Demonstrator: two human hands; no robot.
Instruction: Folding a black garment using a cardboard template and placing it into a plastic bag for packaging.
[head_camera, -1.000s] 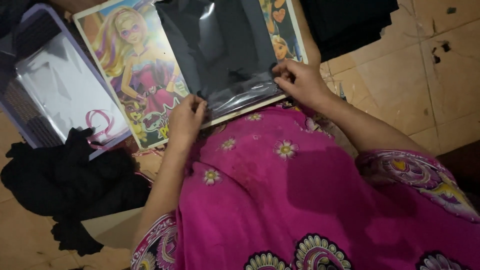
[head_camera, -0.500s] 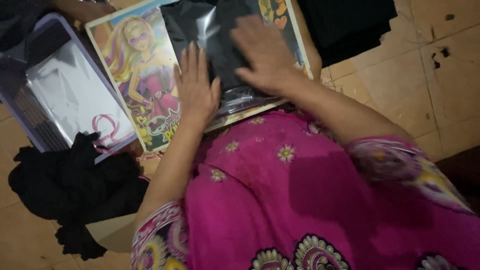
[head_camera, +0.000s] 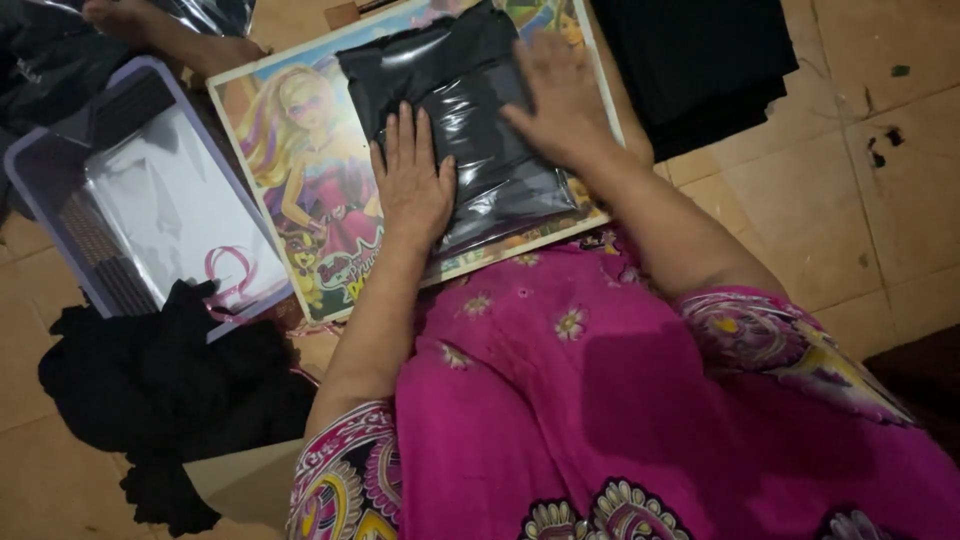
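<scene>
As hands (head_camera: 480, 140) press flat, glossy crinkled bag (head_camera: 470, 120)

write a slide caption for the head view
Both hands, left and right, press flat on a bagged black cloth.

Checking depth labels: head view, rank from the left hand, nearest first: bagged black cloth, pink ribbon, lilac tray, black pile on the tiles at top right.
1. Bagged black cloth: under the left hand, touching.
2. Pink ribbon: to its left, on the clear bags.
3. Lilac tray: further left; its near edge is about level with the ribbon, so a close call.
4. Black pile: top right, past the right hand.
</scene>
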